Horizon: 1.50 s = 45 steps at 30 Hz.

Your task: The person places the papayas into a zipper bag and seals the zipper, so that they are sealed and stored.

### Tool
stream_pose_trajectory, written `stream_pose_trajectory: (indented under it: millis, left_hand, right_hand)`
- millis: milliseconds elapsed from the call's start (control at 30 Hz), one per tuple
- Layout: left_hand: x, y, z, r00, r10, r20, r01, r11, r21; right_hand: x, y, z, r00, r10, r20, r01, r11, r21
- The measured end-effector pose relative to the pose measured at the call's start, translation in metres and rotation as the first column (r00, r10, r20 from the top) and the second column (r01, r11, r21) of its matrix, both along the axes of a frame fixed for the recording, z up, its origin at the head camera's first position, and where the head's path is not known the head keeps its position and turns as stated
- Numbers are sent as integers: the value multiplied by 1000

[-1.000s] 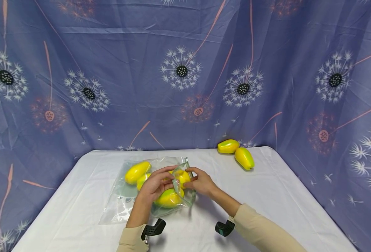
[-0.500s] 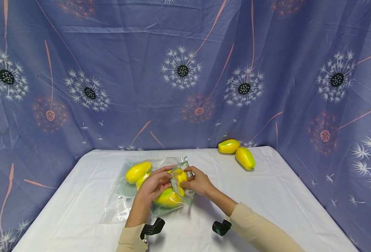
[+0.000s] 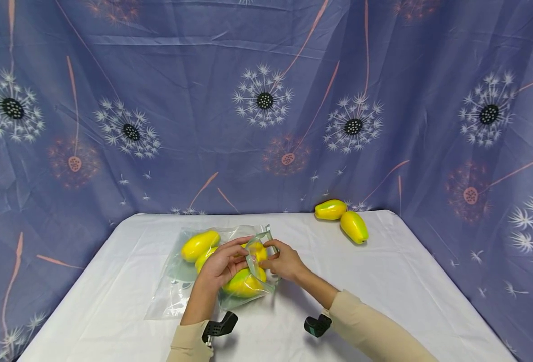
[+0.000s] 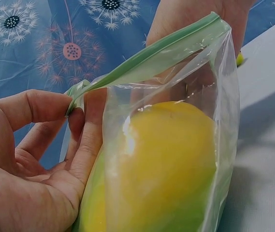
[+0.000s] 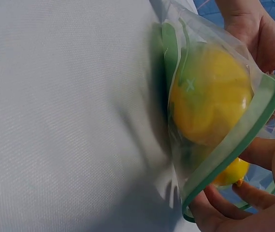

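Change over the last second is small: right hand point(image 3: 286, 260) has edged toward the bag point(image 3: 167, 304), and less of the end fruit point(image 3: 259, 252) shows at the mouth. Past half second, almost nothing. Left hand point(image 3: 223, 264) hasn't shifted noticeably; far pair same spot, only slight view drift.

Left hand: thumb and finger pinched together on the green rim point(image 5: 231, 140), clear in left wrist view, other fingers spread below. Right hand: thumb and fingers part bent, apart, set around the end fruit at the mouth, a fingertip by its tip. Gripping or only pushing, can't tell.

End fruit is just inside the mouth, near the lower fruit point(image 3: 244, 285), which lies in the bag. Upper fruit point(image 3: 200, 245) is in the bag too, more fruit partly hidden behind left hand. Bag lies on the surface point(image 3: 384, 301). Two loose fruit point(image 3: 354, 227) at the back right, well apart from the bag.

Judgement: end fruit seems to be seating deeper; mouth isn't sealed, so bag work looks midway.
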<state>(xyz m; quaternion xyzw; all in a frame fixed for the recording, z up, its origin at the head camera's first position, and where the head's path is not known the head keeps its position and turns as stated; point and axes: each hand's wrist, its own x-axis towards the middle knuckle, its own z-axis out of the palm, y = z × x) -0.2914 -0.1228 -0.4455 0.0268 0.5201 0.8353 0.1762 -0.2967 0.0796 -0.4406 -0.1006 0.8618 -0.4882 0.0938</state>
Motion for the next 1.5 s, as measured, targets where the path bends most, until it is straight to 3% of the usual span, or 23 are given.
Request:
stream_pose_trajectory:
  millis: [233, 567, 1033, 1500]
  left_hand:
    - [0, 1, 0, 1000, 10, 5, -10, 1000, -4]
    - [-1, 2, 0, 1000, 21, 15, -21, 1000, -1]
    - [0, 1, -1, 1000, 14, 9, -15, 1000, 7]
    - [0, 0, 0, 1000, 11, 10, -12, 1000, 14]
  right_hand:
    - [1, 5, 6, 1000, 10, -1, -10, 1000, 23]
    - [-1, 27, 22, 998, -51, -38, 52, 998, 20]
    - [-7, 84, 37, 992, -125, -7, 125, 992, 23]
    - [-13, 136, 39, 980, -199, -17, 200, 979, 48]
